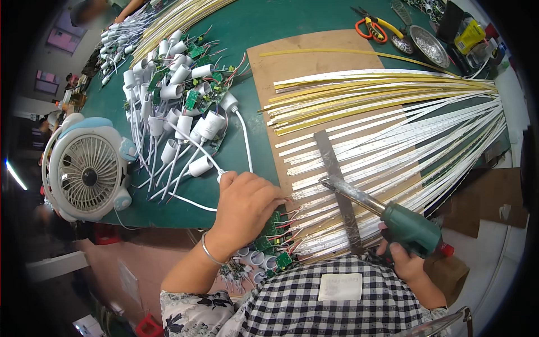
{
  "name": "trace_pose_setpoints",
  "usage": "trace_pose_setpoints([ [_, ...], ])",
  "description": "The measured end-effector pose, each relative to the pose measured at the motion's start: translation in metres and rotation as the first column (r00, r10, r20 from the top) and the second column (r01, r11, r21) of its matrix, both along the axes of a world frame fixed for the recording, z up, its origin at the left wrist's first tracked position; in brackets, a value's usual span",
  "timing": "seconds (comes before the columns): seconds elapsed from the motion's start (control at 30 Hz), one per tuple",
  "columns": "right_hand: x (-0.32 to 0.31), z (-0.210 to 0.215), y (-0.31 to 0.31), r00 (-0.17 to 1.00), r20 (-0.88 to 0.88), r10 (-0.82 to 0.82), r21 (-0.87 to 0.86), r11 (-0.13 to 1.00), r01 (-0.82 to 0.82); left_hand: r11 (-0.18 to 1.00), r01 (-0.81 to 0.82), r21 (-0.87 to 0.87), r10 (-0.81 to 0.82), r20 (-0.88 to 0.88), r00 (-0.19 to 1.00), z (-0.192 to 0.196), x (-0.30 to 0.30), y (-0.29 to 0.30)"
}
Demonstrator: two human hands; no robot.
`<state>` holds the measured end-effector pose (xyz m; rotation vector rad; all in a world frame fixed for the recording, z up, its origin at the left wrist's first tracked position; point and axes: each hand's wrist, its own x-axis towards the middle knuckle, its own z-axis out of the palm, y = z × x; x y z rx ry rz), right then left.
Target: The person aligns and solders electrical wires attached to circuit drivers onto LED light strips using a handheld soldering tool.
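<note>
My left hand [247, 201] is closed, its fingertips pinched at the left ends of a row of thin white strips [449, 115]. What it pinches is hidden by the fingers. A white cable from a lamp socket [229, 102] runs down beside it. In my right hand [405, 263] is a green soldering gun [412, 229] with a long metal barrel, its tip pointing left above the strips. A dark flat bar [331, 160] lies across the strips. Small green circuit boards [284, 259] with red and white wires hang at the strip ends below my left hand.
A brown board [320, 53] lies under the strips on the green table [281, 21]. White lamp sockets [181, 73] are heaped at left, near a fan [88, 177]. Orange-handled scissors [372, 29] and a metal dish [429, 46] sit far right. Another person works at far left.
</note>
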<state>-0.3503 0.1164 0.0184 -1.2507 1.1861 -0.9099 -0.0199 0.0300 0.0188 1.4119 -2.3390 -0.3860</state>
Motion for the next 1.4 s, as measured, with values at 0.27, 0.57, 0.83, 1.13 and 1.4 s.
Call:
trace_pose_setpoints([
  [0.27,0.002,-0.004,-0.001,0.997,0.019,0.07,0.032,0.997,-0.07,0.994,-0.095,0.054,0.092,0.058,0.994,0.006,-0.012,-0.001],
  [0.57,-0.001,-0.008,-0.001,0.995,-0.081,0.06,0.077,0.996,-0.054,0.998,-0.048,-0.046,0.051,0.079,0.996,-0.001,-0.013,0.003],
  [0.83,-0.007,-0.013,0.002,0.955,-0.217,0.202,-0.106,0.968,-0.229,0.993,-0.048,-0.106,0.054,0.058,0.997,-0.002,-0.018,0.006],
  [1.13,-0.001,-0.01,0.0,0.953,-0.224,0.203,-0.104,0.967,-0.231,0.976,-0.16,-0.147,0.172,0.078,0.982,-0.007,-0.027,0.012],
  [1.4,0.003,-0.003,-0.001,0.95,-0.23,0.213,0.019,0.977,-0.214,0.982,-0.145,-0.125,0.156,0.089,0.984,-0.006,-0.028,0.011],
])
